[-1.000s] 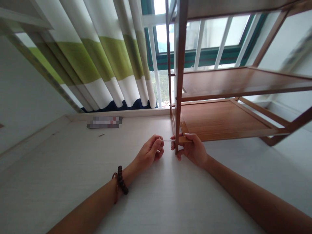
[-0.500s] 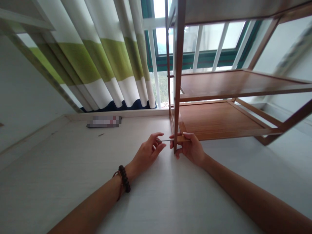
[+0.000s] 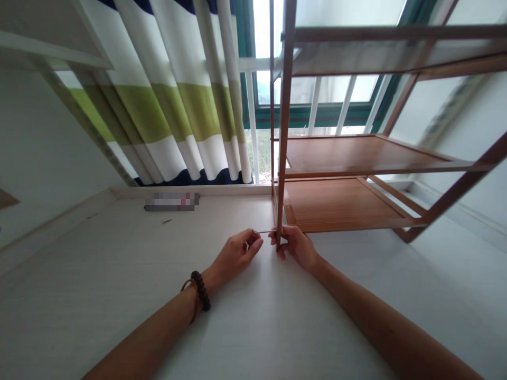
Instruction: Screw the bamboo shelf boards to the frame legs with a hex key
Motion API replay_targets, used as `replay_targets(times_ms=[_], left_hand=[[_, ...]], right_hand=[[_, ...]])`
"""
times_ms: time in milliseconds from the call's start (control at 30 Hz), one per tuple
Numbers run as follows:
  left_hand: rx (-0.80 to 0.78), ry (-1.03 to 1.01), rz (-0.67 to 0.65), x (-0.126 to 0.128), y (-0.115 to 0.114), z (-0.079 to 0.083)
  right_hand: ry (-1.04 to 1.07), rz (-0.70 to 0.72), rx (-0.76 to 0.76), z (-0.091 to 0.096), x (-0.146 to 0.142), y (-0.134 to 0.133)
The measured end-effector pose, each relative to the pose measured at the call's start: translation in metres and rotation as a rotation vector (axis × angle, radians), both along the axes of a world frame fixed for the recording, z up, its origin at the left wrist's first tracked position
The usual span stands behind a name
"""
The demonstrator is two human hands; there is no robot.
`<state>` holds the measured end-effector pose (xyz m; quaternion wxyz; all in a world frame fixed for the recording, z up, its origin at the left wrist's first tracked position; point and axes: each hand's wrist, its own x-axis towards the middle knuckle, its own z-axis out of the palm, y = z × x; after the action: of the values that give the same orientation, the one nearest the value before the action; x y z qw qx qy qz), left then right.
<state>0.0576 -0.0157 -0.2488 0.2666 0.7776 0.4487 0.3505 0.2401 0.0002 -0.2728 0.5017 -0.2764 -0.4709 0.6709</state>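
A brown wooden shelf rack (image 3: 356, 158) with three boards stands on the pale floor in front of a window. My left hand (image 3: 236, 254), with a bead bracelet on its wrist, pinches a thin metal tool (image 3: 264, 231) that points into the rack's front left post (image 3: 282, 158) near its foot. My right hand (image 3: 296, 246) is wrapped round the foot of that post and the corner of the lowest board (image 3: 340, 206).
A striped white, green and navy curtain (image 3: 170, 105) hangs at the left of the window (image 3: 317, 89). A small dark flat object (image 3: 171, 201) lies on the floor by the wall, with a tiny piece (image 3: 166, 221) next to it. Pale floor (image 3: 119, 285) spreads leftward.
The view has tilted up, showing the rack's top board. My left fingers, spread half a second ago, have closed again on the thin tool. My right hand stays on the post.
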Motion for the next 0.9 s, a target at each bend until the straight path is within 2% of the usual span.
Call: replay_targets(times_ms=[200,300,400,533,600,700,800,900], left_hand=[[-0.303,-0.482,-0.017,-0.004,0.004,-0.002],[-0.517,-0.584,-0.057,-0.001,0.008,-0.002],[-0.712,-0.648,-0.175,0.006,0.008,0.002],[-0.816,-0.789,-0.300,0.010,0.010,0.007],[-0.744,-0.771,-0.325,0.009,0.013,0.007],[-0.522,-0.628,-0.284,0.003,0.017,0.004],[-0.267,-0.380,-0.215,-0.004,0.019,0.004],[0.099,-0.039,-0.181,-0.012,0.022,0.007]], right_hand=[[0.104,0.058,-0.068,0.008,0.003,-0.001],[0.098,0.040,-0.090,0.010,0.003,-0.002],[0.088,0.018,-0.079,0.009,0.002,-0.002],[0.080,0.004,-0.064,0.008,0.002,-0.003],[0.068,0.001,-0.077,0.010,0.002,-0.004],[0.051,-0.006,-0.101,0.012,0.002,-0.005],[0.039,-0.003,-0.106,0.013,0.003,-0.006],[0.017,0.016,-0.093,0.014,0.003,-0.006]])
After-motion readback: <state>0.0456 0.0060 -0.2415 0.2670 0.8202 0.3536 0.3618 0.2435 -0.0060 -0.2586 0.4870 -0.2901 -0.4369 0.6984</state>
